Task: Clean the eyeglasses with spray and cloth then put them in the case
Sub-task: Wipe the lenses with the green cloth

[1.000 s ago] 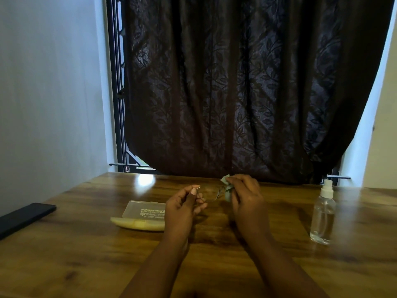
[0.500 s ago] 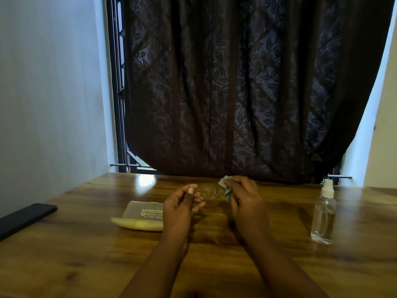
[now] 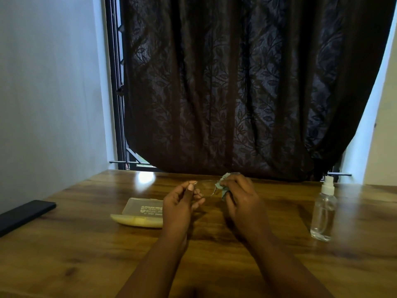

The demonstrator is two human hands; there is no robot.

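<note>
**Glasses up off the table, cloth on the right lens**

Both hands are raised above the wooden table [image 3: 214, 254]. The left hand [image 3: 182, 203] pinches the left end of the glasses [image 3: 207, 188] between thumb and fingertips, thumbnail up. The right hand [image 3: 240, 196] has its fingers curled round a pale green cloth [image 3: 223, 186], bunched against the right lens. The thin-rimmed glasses hang between the two hands, long axis running left to right across the view; the near lens shows as a faint outline, and which way the front faces is hard to tell in this dim light. Left of the left hand lies the case [image 3: 139, 214], open on the table, its long axis also left to right, clear lid behind the yellow base. Well off to the right stands the spray bottle [image 3: 323, 214], upright, white nozzle on top. A dark phone [image 3: 23, 214] sits at the table's left edge, and a dark curtain [image 3: 236, 82] hangs behind.
</note>
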